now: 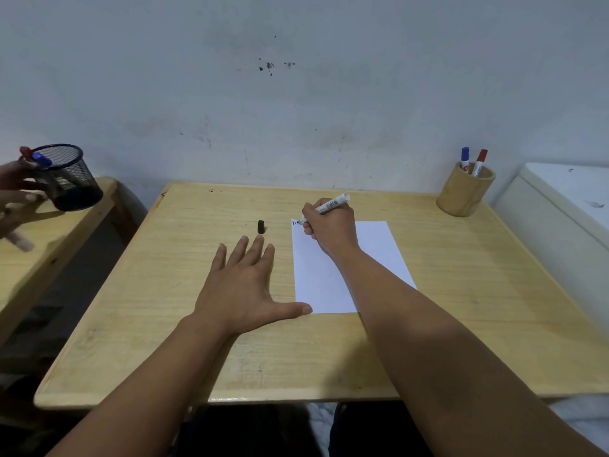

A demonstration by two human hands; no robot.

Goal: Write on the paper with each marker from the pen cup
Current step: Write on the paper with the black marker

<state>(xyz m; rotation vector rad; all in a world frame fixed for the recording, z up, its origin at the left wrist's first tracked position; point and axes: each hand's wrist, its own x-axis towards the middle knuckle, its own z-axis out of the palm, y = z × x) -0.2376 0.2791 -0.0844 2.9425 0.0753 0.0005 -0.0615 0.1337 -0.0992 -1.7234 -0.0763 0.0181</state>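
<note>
A white sheet of paper [375,245] lies on the wooden table [184,324]. My right hand [329,229] grips a white marker [331,204], its tip touching the paper's top left corner beside a few small marks. The marker's black cap [261,226] lies on the table left of the paper. My left hand [242,285] rests flat with fingers spread, its thumb touching the paper's lower left corner. A wooden pen cup [464,192] at the back right holds a blue-capped marker [465,158] and a red-capped marker [480,161].
At the far left, another person's hands [16,189] hold a black mesh cup [71,178] and markers over a second wooden table [49,239]. A white box-like object [566,206] stands right of the table. A wall runs directly behind.
</note>
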